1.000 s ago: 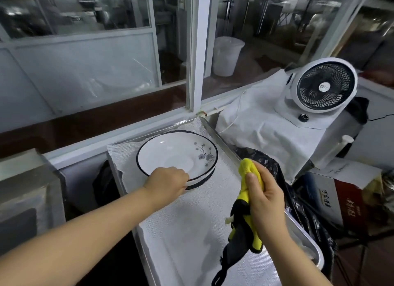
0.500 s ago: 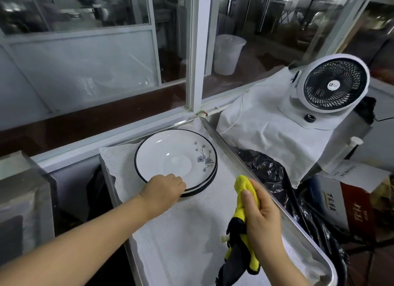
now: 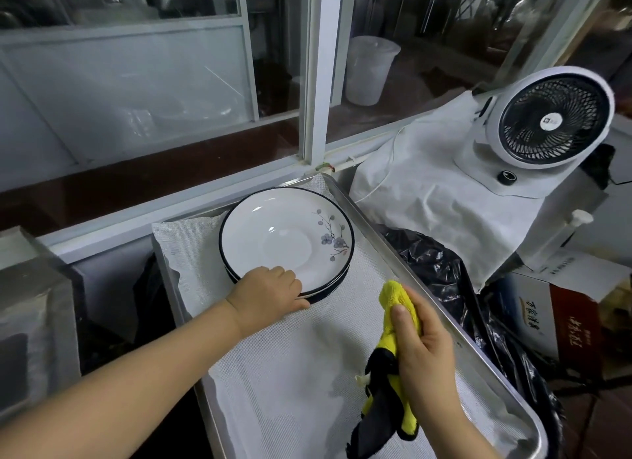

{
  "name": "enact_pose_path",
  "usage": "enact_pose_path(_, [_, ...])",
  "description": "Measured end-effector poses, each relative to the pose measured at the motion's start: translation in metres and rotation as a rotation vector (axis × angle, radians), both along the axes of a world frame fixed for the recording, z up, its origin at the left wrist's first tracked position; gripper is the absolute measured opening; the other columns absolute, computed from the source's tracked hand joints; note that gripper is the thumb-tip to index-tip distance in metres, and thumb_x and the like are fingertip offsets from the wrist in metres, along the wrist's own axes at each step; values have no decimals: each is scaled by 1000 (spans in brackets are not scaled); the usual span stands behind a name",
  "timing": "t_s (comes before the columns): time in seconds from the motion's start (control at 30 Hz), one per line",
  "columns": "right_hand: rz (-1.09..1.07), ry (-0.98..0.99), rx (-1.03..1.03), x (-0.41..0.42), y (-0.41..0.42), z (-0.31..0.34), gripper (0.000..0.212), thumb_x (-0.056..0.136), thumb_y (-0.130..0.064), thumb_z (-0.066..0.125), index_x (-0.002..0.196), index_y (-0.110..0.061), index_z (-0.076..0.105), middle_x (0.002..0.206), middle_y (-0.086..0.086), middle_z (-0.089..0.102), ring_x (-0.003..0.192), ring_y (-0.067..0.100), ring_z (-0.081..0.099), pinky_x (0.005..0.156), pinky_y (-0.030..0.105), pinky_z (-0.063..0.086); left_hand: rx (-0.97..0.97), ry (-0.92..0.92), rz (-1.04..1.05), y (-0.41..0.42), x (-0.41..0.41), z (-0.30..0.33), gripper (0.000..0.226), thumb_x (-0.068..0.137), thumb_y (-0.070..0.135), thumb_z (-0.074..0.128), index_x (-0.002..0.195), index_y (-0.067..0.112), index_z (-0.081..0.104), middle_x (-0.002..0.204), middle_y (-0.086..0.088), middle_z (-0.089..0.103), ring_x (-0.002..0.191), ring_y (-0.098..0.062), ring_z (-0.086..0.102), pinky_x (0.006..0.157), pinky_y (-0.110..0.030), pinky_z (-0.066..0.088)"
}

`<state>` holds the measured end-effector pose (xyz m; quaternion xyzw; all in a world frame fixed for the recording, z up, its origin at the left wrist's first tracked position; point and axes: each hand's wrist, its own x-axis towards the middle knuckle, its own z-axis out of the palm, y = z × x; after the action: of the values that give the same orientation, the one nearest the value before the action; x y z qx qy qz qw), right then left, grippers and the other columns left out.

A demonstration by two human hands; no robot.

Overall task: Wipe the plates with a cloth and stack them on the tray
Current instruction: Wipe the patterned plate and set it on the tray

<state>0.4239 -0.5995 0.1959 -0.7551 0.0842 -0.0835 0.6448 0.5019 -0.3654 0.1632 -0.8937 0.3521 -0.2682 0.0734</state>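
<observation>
White plate (image 3: pixel 273 239) now stacked, left hand (image 3: pixel 268 292) still gripping

Left hand (image 3: pixel 270 294): bare, no glove, ring or watch. Right hand (image 3: pixel 422 347): bare likewise, short thumbnail showing. Both forearms bare, no sleeve in view.

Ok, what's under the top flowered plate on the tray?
Another dark-rimmed plate, only its edge showing, resting on the tray's white liner. The top plate hides the rest.
</observation>
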Motion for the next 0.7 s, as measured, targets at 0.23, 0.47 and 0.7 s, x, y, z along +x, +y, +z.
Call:
enact_pose_path(0.23, [26,18,-41,4,10,-3,24,93,-21,57,107,-39,62,97,-20,66,87,-2,60,69,6,42,-16,74,75,-10,-8,-1,51,51,58,86,48,17,55,48,3,50,41,-13,49,37,-19,35])
enact_pose_path(0.47, [202,-10,-196,34,50,8,17,91,-24,60,96,-40,55,88,-16,58,80,-3,53,66,9,39,-270,202,297,40,-40,21,53,41,45,93,72,9,71,79,-4,72,74,-22,70,68,-31,57])
enact_pose_path(0.7, [572,-2,-999,79,135,2,36,93,-40,49,117,-15,59,119,6,52,114,27,44,90,32,36,-233,215,377,63,-41,25,32,49,19,94,71,12,72,77,-1,70,75,-22,69,64,-29,55])
